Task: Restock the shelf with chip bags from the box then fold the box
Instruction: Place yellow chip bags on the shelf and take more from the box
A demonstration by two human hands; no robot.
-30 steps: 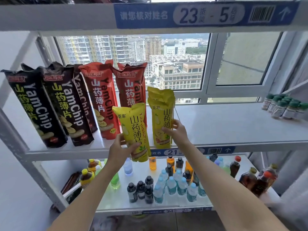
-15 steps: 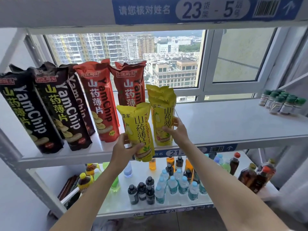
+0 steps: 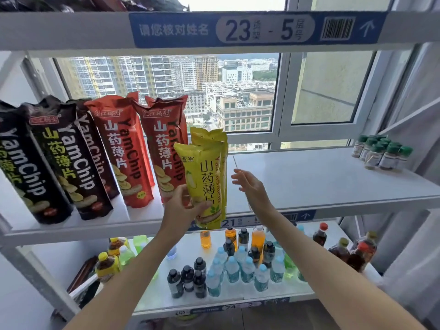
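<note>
My left hand (image 3: pixel 183 206) grips the lower part of a yellow chip bag (image 3: pixel 204 184), held upright at the front edge of the white middle shelf (image 3: pixel 321 184). Directly behind it stands a second yellow bag (image 3: pixel 215 138), mostly hidden. My right hand (image 3: pixel 250 184) hovers just right of the bags with fingers spread, touching nothing. Left of them lean two red YamChip bags (image 3: pixel 123 153) and several black YamChip bags (image 3: pixel 62 163). The box is out of view.
Small green-capped jars (image 3: pixel 381 153) stand at the shelf's far right. The lower shelf (image 3: pixel 185 248) carries many drink bottles (image 3: pixel 238 265) and dark sauce bottles (image 3: pixel 352 251). A window is behind the shelf; an upper shelf edge with a blue label (image 3: pixel 257 29) runs overhead.
My right hand let go of the rear yellow bag and drew back to the right, opening. My left hand brought its yellow bag right, in front of that one.
</note>
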